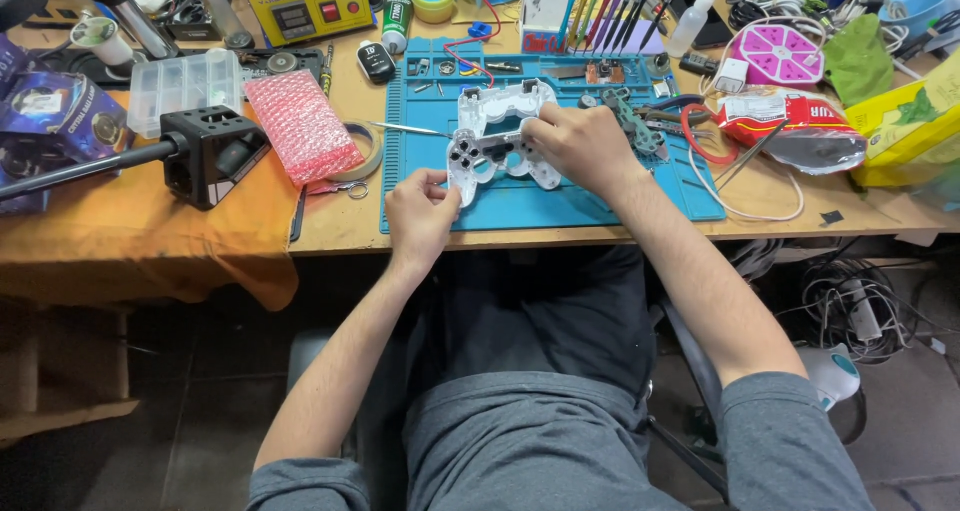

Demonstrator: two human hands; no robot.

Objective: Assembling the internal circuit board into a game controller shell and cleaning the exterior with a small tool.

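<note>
Midway through: clear gamepad shell (497,136) lies open on blue repair mat (560,206), right hand (580,146) pinching its far grip, left hand (420,211) holding near edge w/ fingertips; internals not yet closed up.

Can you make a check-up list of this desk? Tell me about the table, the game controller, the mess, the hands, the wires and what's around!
Surface: wooden bench with a blue mat.
Job's things: clear controller shell on the mat.
Clutter: pink bubble wrap, tape roll, screwdrivers, plastic box, snack bag.
Grippers: left hand at the shell's lower grip; right hand on its right side.
Cables: red wire, white cable, floor tangle.
Surroundings: dark floor, chair.
</note>
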